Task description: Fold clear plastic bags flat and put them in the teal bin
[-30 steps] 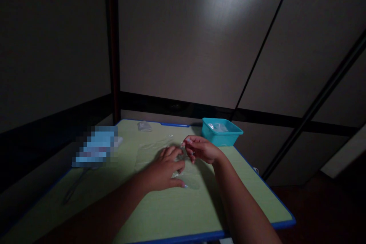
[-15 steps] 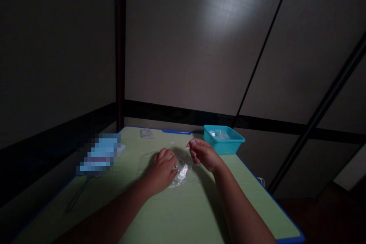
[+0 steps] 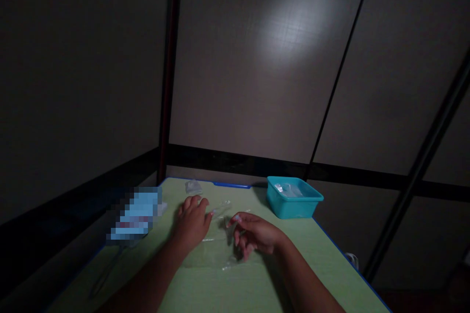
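A thin clear plastic bag [image 3: 211,252] lies on the light green table, its outline hard to follow in the dim light. On its left part rests my left hand [image 3: 193,220], palm down, fingers spread and thumb pointing right. My right hand [image 3: 255,234] is at the bag's right side, turned sideways. Its thumb presses against the index finger while the other fingers curl loosely. Whatever is between thumb and finger, perhaps a bit of the clear plastic, is too small to make out.
A turquoise basket [image 3: 295,207] holding clear plastic packets [image 3: 290,190] stands at the back right of the table [image 3: 220,293]. A small clear packet [image 3: 193,187] lies at the back left. Toward the left edge is a blurred blue object [image 3: 137,212] with a strap.
My right hand has come down and closer over the bag. My left hand has shifted left, and the plastic now lies flatter and more spread out. The view has tilted slightly.
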A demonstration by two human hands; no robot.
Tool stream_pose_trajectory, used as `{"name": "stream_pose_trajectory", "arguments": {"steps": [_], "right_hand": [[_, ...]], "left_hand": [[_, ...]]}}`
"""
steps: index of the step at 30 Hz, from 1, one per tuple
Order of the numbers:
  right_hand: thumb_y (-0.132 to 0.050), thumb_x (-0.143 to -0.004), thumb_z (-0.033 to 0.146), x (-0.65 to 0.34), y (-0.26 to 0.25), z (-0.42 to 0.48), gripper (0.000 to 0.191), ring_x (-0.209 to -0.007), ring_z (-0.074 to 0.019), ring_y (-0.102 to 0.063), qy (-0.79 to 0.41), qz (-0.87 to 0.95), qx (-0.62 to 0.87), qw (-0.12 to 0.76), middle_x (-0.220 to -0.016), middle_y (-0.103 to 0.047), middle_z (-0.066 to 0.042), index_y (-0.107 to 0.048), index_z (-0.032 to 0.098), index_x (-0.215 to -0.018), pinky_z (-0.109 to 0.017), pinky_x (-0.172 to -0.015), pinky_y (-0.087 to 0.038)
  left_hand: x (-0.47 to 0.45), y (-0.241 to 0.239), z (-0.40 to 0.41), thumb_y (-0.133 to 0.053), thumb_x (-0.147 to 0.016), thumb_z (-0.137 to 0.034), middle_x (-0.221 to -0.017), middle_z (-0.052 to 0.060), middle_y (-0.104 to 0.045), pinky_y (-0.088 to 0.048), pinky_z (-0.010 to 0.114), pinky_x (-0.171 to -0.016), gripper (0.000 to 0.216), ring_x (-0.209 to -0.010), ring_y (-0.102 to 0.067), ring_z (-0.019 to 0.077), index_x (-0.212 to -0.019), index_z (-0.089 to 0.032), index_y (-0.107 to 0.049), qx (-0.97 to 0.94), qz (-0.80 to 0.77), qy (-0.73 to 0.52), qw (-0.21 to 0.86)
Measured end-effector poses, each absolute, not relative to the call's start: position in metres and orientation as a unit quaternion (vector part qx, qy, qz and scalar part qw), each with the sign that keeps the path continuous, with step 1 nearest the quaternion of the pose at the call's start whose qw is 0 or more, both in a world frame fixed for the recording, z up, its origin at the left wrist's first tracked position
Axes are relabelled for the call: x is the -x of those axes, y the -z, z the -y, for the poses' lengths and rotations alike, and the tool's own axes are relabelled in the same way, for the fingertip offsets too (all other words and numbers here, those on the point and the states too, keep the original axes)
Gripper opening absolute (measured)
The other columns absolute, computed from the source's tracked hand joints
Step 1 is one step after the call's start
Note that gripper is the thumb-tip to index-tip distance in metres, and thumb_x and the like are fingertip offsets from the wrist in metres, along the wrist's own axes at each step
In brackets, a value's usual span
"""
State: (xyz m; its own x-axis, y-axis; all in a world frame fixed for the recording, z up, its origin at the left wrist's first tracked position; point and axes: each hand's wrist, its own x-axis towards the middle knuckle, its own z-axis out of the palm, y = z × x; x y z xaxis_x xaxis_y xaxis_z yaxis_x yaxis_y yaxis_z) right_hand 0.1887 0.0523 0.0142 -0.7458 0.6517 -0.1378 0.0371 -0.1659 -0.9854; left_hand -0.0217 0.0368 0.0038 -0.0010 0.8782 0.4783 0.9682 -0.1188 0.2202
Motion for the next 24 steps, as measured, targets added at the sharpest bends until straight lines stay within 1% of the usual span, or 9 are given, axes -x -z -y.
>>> {"name": "stream_pose_trajectory", "arguments": {"steps": [4, 7, 9, 10, 13, 16, 19, 22, 24], "right_hand": [[-0.045, -0.079, 0.052, -0.190, -0.018, -0.056, 0.037, -0.053, -0.0117, -0.054, -0.638, 0.620, 0.298, 0.346, -0.069, -0.055, 0.000, -0.051, 0.019, -0.095, -0.030, -0.051, -0.048], [-0.049, -0.077, 0.050, -0.189, -0.016, -0.058, 0.037, -0.079, -0.0181, -0.057, -0.465, 0.704, 0.361, 0.398, -0.085, -0.059, -0.006, -0.054, 0.018, -0.095, -0.040, -0.074, -0.046], [-0.050, -0.077, 0.049, -0.189, -0.013, -0.057, 0.043, -0.106, -0.0226, -0.048, -0.342, 0.778, 0.394, 0.349, -0.111, -0.054, -0.011, -0.052, 0.020, -0.109, -0.046, -0.094, -0.031], [-0.049, -0.077, 0.049, -0.188, -0.011, -0.056, 0.049, -0.117, -0.0241, -0.038, -0.299, 0.809, 0.407, 0.301, -0.125, -0.046, -0.011, -0.046, 0.023, -0.119, -0.049, -0.099, -0.020], [-0.045, -0.077, 0.055, -0.187, -0.008, -0.052, 0.070, -0.131, -0.0265, -0.006, -0.220, 0.856, 0.452, 0.125, -0.144, -0.014, -0.006, -0.015, 0.033, -0.136, -0.059, -0.098, 0.003], [-0.044, -0.073, 0.062, -0.190, -0.011, -0.051, 0.082, -0.131, -0.0288, 0.007, -0.182, 0.856, 0.484, -0.001, -0.145, 0.004, -0.007, -0.002, 0.032, -0.137, -0.063, -0.093, 0.007], [-0.048, -0.066, 0.066, -0.198, -0.018, -0.052, 0.092, -0.130, -0.0312, 0.009, -0.191, 0.849, 0.488, -0.069, -0.144, 0.009, -0.007, 0.002, 0.033, -0.136, -0.067, -0.090, 0.005], [-0.053, -0.061, 0.068, -0.205, -0.026, -0.052, 0.100, -0.130, -0.0313, 0.009, -0.210, 0.850, 0.478, -0.072, -0.144, 0.008, -0.007, 0.004, 0.033, -0.136, -0.067, -0.090, 0.003], [-0.049, -0.064, 0.068, -0.207, -0.029, -0.050, 0.096, -0.130, -0.0298, 0.009, -0.208, 0.847, 0.488, -0.032, -0.145, 0.005, -0.007, 0.003, 0.032, -0.136, -0.065, -0.092, 0.003]], "left_hand": [[0.026, 0.000, -0.038, -0.047, -0.077, -0.039, -0.104, 0.007, -0.053, -0.029, 0.038, -0.089, 0.024, -0.107, -0.039, 0.0247, -0.093, -0.023, -0.056, 0.716, 0.657, 0.226, 0.067], [0.027, 0.005, -0.038, -0.050, -0.074, -0.048, -0.122, 0.008, -0.047, -0.021, 0.042, -0.096, 0.038, -0.119, -0.030, 0.0261, -0.105, -0.026, -0.054, 0.732, 0.646, 0.206, 0.059], [0.029, 0.010, -0.041, -0.048, -0.073, -0.054, -0.131, 0.009, -0.039, -0.015, 0.046, -0.098, 0.049, -0.126, -0.021, 0.0280, -0.114, -0.027, -0.049, 0.728, 0.654, 0.194, 0.060], [0.031, 0.012, -0.043, -0.046, -0.074, -0.054, -0.133, 0.010, -0.038, -0.013, 0.048, -0.099, 0.051, -0.127, -0.019, 0.0285, -0.116, -0.026, -0.048, 0.722, 0.664, 0.188, 0.061], [0.037, 0.017, -0.051, -0.040, -0.077, -0.054, -0.134, 0.012, -0.037, -0.013, 0.051, -0.098, 0.051, -0.128, -0.017, 0.0294, -0.116, -0.023, -0.048, 0.700, 0.690, 0.173, 0.062], [0.041, 0.020, -0.055, -0.041, -0.077, -0.053, -0.134, 0.014, -0.036, -0.015, 0.052, -0.096, 0.051, -0.128, -0.016, 0.0303, -0.115, -0.020, -0.049, 0.695, 0.698, 0.165, 0.056], [0.041, 0.017, -0.054, -0.043, -0.076, -0.053, -0.133, 0.014, -0.037, -0.015, 0.052, -0.096, 0.049, -0.128, -0.016, 0.0304, -0.113, -0.021, -0.050, 0.695, 0.696, 0.171, 0.055], [0.038, 0.011, -0.051, -0.045, -0.073, -0.056, -0.126, 0.012, -0.043, -0.018, 0.048, -0.096, 0.046, -0.125, -0.021, 0.0299, -0.103, -0.022, -0.053, 0.696, 0.690, 0.194, 0.045], [0.035, 0.008, -0.048, -0.049, -0.070, -0.058, -0.119, 0.010, -0.048, -0.021, 0.045, -0.094, 0.044, -0.122, -0.027, 0.0291, -0.095, -0.023, -0.055, 0.704, 0.679, 0.207, 0.033]]}}
